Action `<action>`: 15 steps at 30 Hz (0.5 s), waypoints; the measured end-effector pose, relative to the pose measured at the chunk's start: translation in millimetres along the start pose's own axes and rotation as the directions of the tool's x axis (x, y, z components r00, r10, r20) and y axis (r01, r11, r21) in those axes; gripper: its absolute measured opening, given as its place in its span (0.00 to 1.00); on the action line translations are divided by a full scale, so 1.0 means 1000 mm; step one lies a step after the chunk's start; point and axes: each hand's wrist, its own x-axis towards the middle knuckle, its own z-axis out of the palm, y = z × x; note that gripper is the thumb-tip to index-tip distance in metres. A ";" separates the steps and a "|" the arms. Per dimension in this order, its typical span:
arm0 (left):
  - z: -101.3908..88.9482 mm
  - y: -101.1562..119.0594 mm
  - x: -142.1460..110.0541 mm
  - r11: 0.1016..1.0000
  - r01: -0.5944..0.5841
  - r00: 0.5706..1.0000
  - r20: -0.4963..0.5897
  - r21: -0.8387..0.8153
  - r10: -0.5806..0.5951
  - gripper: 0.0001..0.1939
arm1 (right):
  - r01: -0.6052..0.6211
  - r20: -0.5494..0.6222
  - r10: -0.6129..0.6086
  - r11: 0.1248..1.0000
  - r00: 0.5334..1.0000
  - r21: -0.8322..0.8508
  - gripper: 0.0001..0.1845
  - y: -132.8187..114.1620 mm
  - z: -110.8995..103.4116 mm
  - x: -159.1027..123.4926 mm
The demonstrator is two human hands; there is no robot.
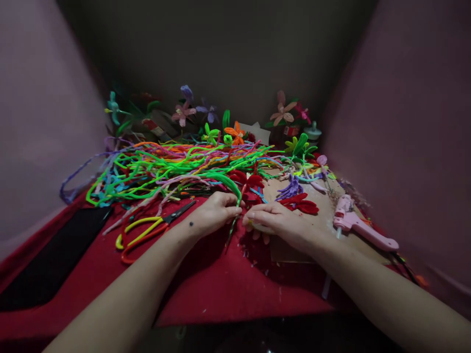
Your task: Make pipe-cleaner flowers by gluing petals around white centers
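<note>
Stem [232, 229], green-wrapped and thin, sits near the middle, tilted, its lower tip pointing toward the near edge of the red cloth [217, 294]; a green leaf [230, 182] arches at its top.

At far left a flat black case [55, 257] lies slantwise. Next come scissors [167, 223] with yellow and red handles, lying partly open just beside the left forearm, blades angled away. Behind them a tangled heap of pipe cleaners [165, 162] spreads wide and crowds the space beyond the hands, with finished flowers [208, 112] behind it.

The left hand [221, 211] pinches the stem between thumb and fingers. A red flower [247, 180] lies just beyond the hands. The right hand [272, 220], close by, has its fingers curled on a pale yellow piece [261, 227], mostly hidden.

Past that hand, a purple bundle [290, 188] and red petals [301, 203] rest on a brown board [324, 215], partly covered by the right forearm. A pink glue gun [355, 225] lies at its right side, nozzle toward the forearm.
</note>
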 end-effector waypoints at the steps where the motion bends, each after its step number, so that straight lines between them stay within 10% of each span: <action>1: 0.001 -0.001 0.001 1.000 0.002 1.000 0.001 0.022 -0.002 0.09 | -0.006 -0.007 0.006 1.000 1.000 -0.004 0.13 0.000 0.001 0.001; 12: -0.017 0.010 -0.021 0.941 0.059 0.990 -0.141 0.333 -0.013 0.19 | -0.018 0.042 0.020 0.999 0.999 -0.047 0.14 -0.007 0.002 0.002; 15: -0.039 0.003 -0.050 0.648 0.089 0.943 -0.273 0.757 0.189 0.15 | -0.021 0.038 0.022 1.000 0.999 -0.006 0.13 -0.005 0.000 0.002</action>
